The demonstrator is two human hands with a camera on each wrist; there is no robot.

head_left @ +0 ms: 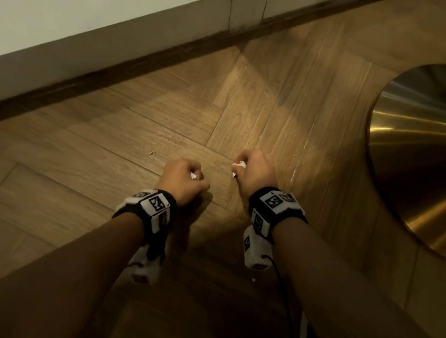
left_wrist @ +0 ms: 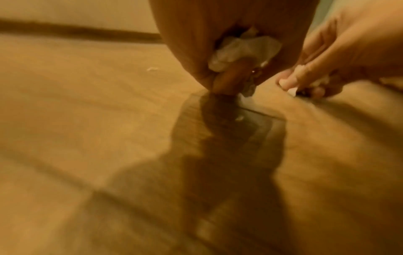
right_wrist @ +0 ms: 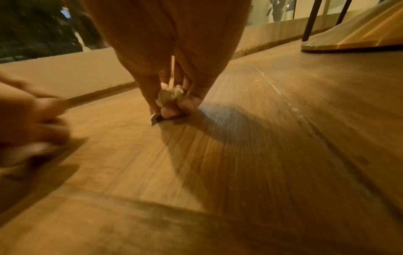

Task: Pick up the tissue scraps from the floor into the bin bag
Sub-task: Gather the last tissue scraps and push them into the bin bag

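White crumpled tissue fills both fists. The left hand [head_left: 185,177] has its fingers curled round a soft wad of tissue [left_wrist: 244,50], which bulges out between palm and fingers in the left wrist view, while its fingertips [left_wrist: 224,84] reach down to the wooden floor [head_left: 137,114]. The right hand [head_left: 256,171], just beside it toward 2 o'clock, is clenched the same way round its own wad [right_wrist: 169,94], with a white corner poking out at the knuckles; its fingertips [right_wrist: 172,110] also meet the floor, and something small and pale seems pinched under them, though blur makes that uncertain.

Such scraps weigh almost nothing, crush flat, and tear easily. They will not slip, but a loose fist lets bits drop, so the wads are best kept pressed into the palm while thumb and forefinger nip each new piece by a raised edge or corner. Flat pieces may need a fingernail scraped beneath them.

Farther out, a small scrap [head_left: 152,153] lies at about 10 o'clock from the left hand, and another speck [head_left: 295,156] lies at roughly 2 o'clock from the right hand. A pale skirting wall [head_left: 63,26] runs across 11 o'clock, and a brass-coloured round base [head_left: 438,150] sits at 3 o'clock. No bin bag shows in any view.
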